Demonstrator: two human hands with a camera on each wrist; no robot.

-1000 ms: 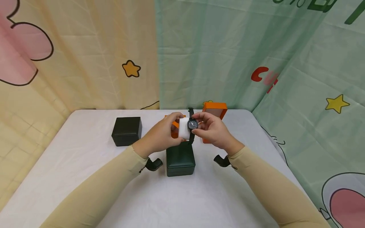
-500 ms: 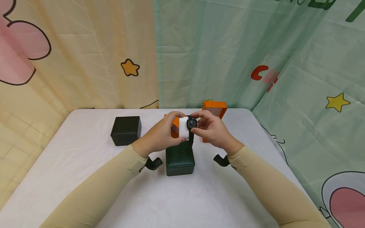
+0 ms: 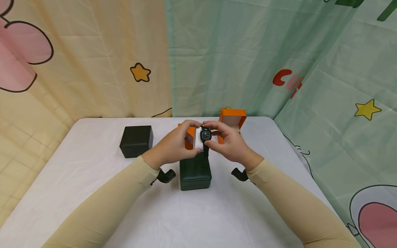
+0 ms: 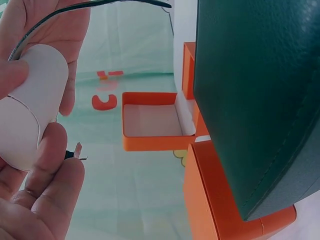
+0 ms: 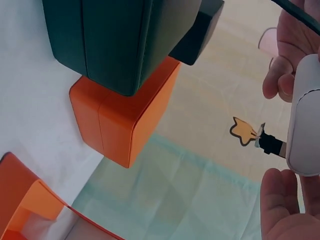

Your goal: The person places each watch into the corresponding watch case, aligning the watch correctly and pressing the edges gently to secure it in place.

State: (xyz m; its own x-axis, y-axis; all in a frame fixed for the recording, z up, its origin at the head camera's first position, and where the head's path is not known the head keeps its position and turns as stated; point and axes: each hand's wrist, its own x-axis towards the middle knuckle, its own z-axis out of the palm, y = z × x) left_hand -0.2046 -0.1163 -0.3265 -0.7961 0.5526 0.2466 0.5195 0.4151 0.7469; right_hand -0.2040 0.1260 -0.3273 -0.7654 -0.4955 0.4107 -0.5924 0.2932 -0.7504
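Observation:
In the head view my left hand (image 3: 170, 144) grips a white watch cushion (image 3: 198, 139) above the green box (image 3: 195, 172), thumb below and fingers above. My right hand (image 3: 232, 146) holds a black wristwatch (image 3: 205, 134) by its top and bottom against the cushion's right side. The watch's dark face points toward me, and one strap end hangs down over the box lid. In the left wrist view the cushion (image 4: 37, 107) appears as a smooth roll with a seam, the thin strap (image 4: 95, 4) curving away from it. A buckle (image 5: 261, 136) sticks out past the cushion in the right wrist view.
A black box (image 3: 136, 141) stands shut on the white-covered table (image 3: 173, 213), left of the green one. Behind my right hand is an orange box (image 3: 234, 115) with its lid raised. Another orange box (image 5: 120, 120) stands shut behind the green box.
My right hand has shifted left with the watch, bringing it further over the cushion. The upper strap end, upright a second ago, no longer stands up. My left hand has stayed nearly still.

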